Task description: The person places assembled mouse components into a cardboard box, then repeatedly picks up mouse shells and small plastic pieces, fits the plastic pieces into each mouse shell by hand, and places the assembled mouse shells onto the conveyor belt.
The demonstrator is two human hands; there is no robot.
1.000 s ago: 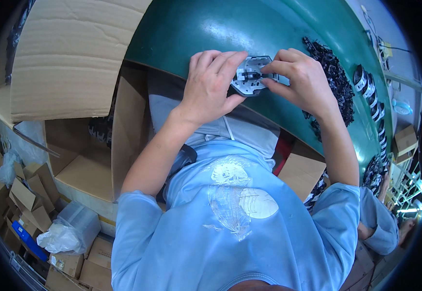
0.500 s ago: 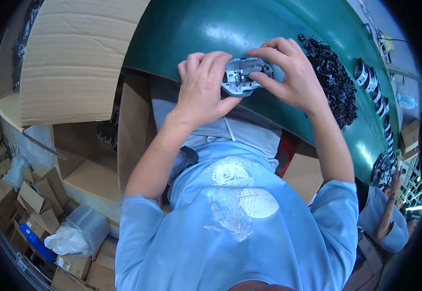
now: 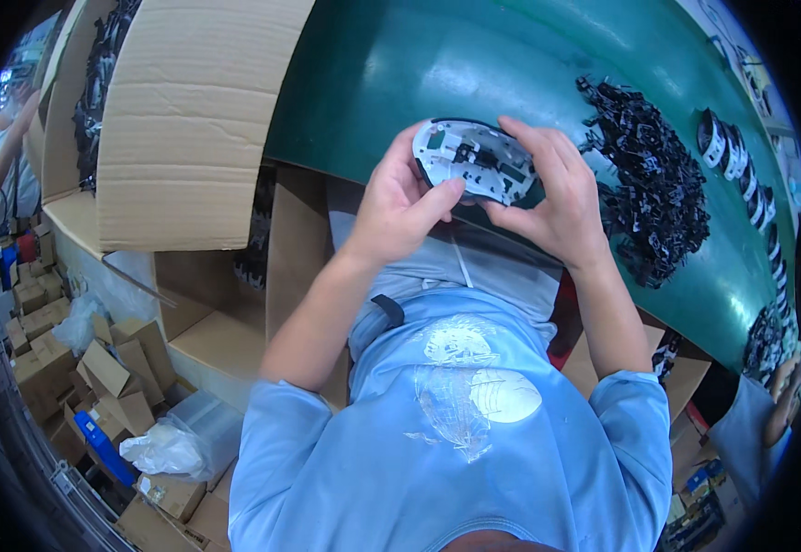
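An oval plastic housing (image 3: 474,161), white inside with a dark rim and small black parts in its middle, is held tilted at the near edge of the green table. My left hand (image 3: 400,202) is closed around its left end, with the thumb on the lower rim. At the other end, my right hand (image 3: 559,198) grips the housing between thumb and fingers. Right of my hands lies a heap of small black plastic parts (image 3: 653,184). The fingers behind the housing are partly hidden.
A large cardboard box (image 3: 180,129) stands at the left, black parts inside. Stacked black-and-white shells (image 3: 736,156) line the far right of the green table (image 3: 354,83). Loose cartons (image 3: 106,368) crowd the lower left. Other people show at the far left and lower right.
The housing has been tilted, so its white inside with the dark rim now shows. My left thumb has come onto its rim. The whole view has shifted, with the surroundings appearing further right.
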